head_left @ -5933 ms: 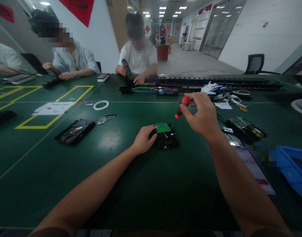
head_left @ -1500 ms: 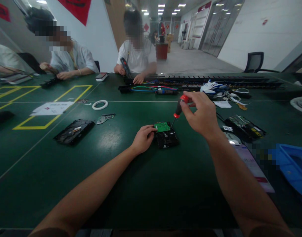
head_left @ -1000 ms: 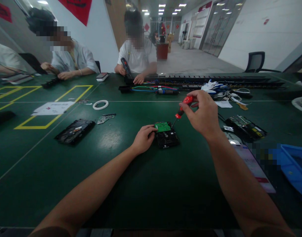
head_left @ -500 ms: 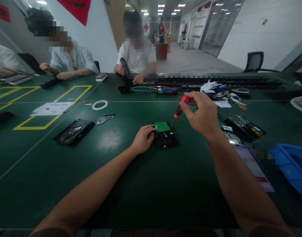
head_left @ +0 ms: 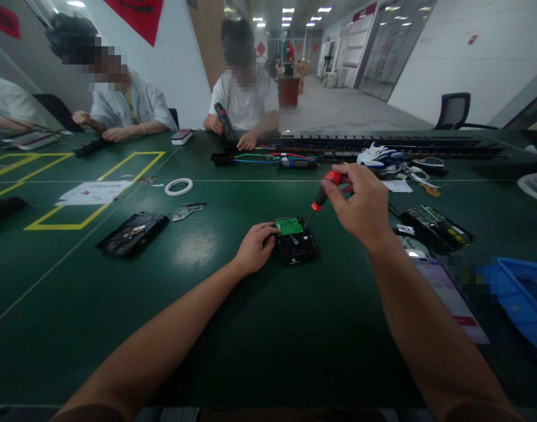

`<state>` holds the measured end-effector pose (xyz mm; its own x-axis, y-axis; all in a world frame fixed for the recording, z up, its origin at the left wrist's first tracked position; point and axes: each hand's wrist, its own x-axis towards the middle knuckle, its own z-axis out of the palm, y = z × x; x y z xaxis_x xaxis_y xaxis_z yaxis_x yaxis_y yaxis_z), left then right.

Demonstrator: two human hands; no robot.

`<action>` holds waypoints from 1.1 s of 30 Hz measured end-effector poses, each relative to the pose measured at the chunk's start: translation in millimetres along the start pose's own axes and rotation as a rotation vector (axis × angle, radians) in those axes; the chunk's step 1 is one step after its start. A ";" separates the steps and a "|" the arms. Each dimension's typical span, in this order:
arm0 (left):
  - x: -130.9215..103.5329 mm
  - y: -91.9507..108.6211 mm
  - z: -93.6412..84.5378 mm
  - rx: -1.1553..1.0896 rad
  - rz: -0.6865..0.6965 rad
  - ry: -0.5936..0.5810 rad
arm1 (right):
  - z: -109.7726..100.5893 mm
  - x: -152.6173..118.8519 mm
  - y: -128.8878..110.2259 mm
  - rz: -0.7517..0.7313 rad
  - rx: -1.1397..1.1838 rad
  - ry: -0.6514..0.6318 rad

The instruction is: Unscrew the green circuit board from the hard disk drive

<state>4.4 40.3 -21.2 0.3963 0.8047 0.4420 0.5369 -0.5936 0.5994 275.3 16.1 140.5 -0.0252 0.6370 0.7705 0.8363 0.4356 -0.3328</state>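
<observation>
A small black device [head_left: 298, 249] with a green circuit board [head_left: 290, 225] along its far side lies flat on the dark green table. At its left edge, my left hand [head_left: 256, 249] grips it with thumb and fingers. My right hand [head_left: 360, 199] pinches the red-and-black handle of a screwdriver [head_left: 321, 196] from above. The screwdriver slants down to the left, its tip at the right end of the circuit board. Whether the tip sits in a screw is too small to tell.
An opened black casing [head_left: 134, 233], a loose board [head_left: 188, 211] and a white ring [head_left: 179, 187] lie left. On the right are another opened device [head_left: 439, 225], a phone [head_left: 448, 296] and a blue bin [head_left: 520, 299]. A co-worker [head_left: 242, 99] holds a power driver [head_left: 223, 119] across the table.
The screwdriver and my right hand have shifted very slightly. My left hand and the device stay in the same place.
</observation>
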 end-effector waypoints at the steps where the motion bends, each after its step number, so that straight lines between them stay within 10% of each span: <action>1: 0.0 0.4 -0.1 0.000 0.002 0.001 | -0.4 0.1 -1.3 -0.007 -0.006 -0.006; 33: 0.9 4.6 -3.0 0.006 -0.007 -0.003 | 2.0 -0.7 -1.1 -0.014 0.038 -0.045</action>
<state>5.0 38.3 -16.1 0.3951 0.8086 0.4359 0.5441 -0.5883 0.5981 273.3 16.5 139.1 -0.0620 0.6587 0.7499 0.8142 0.4679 -0.3437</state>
